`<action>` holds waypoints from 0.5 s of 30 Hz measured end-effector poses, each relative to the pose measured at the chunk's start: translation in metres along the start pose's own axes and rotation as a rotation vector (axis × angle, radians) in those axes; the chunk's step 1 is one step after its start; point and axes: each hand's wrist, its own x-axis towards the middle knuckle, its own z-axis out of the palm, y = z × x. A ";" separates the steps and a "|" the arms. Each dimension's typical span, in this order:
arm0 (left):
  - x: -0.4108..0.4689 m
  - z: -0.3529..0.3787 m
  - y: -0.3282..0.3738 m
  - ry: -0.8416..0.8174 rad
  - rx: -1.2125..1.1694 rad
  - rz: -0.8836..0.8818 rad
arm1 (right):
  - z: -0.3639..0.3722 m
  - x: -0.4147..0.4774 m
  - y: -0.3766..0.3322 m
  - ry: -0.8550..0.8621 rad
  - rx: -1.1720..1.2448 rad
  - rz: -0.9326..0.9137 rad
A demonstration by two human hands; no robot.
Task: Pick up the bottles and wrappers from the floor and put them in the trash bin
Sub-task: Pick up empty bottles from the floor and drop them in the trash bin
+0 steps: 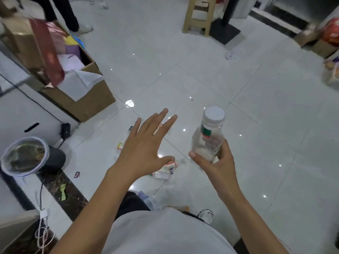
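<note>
1. Our right hand [218, 165] grips the clear plastic bottle with white cap [208, 140], upright.
2. Our left hand [145, 149] is spread and holds nothing.
3. The dark round trash bin [56, 159] stands well to the left, nearer the left hand.

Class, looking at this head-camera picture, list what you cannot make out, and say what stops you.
1. Head view: floor bottle, partly hidden by the left hand.
2. Head view: held bottle in the right hand, print too blurred to read.
3. Head view: trash bin, contents blurred and dim.
4. Head view: standing person, cut off above the legs by the top edge.
</note>
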 end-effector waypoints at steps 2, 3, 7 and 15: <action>-0.004 -0.005 -0.016 0.021 0.033 -0.039 | 0.020 0.008 -0.006 -0.051 -0.009 -0.023; -0.008 -0.008 -0.024 0.029 0.044 -0.066 | 0.030 0.012 -0.009 -0.078 -0.020 -0.035; -0.033 -0.014 -0.056 0.086 0.025 -0.222 | 0.066 0.022 -0.019 -0.215 -0.057 -0.054; -0.092 -0.010 -0.139 0.176 0.009 -0.552 | 0.167 0.051 -0.027 -0.496 -0.287 -0.070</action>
